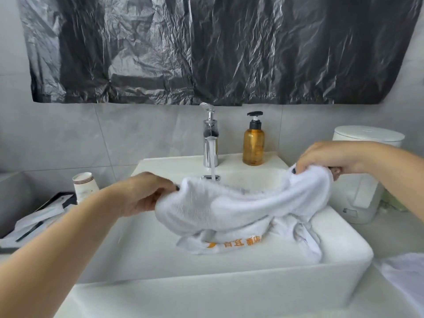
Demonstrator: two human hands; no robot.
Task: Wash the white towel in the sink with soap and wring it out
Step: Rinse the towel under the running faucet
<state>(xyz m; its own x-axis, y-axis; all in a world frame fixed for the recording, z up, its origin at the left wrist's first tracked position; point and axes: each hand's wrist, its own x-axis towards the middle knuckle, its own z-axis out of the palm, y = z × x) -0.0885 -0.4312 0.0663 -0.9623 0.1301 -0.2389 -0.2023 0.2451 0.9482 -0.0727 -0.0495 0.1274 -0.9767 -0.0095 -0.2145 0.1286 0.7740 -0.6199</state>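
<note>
We see the left hand point(146, 191) gripping one end of the white towel point(241, 207), its fingers curled over the bunched cloth and the thumb tucked beneath. The right hand point(325, 159) grips the opposite end, held a little higher, with the fingers folded down round the fabric. Between the two hands the towel sags in a thick roll above the sink point(344, 255), and its lower folds hang into the basin, where an orange printed mark point(238, 243) shows on a drooping edge.

Behind the towel we note the chrome faucet point(210, 138), standing on the rear ledge of the sink with a stream of water point(213, 166) falling from its spout toward the cloth. Just beside the faucet, to its right, stands an amber soap bottle point(253, 145) with a black pump, upright on the same ledge.

To the left of the sink we find a paper cup point(84, 185) upright near a dark tray point(57, 200) with wrapped items on it. To the right stands a white lidded bin point(364, 173), partly hidden by the right wrist. A black plastic sheet point(218, 49) covers the wall above the grey tiles.
</note>
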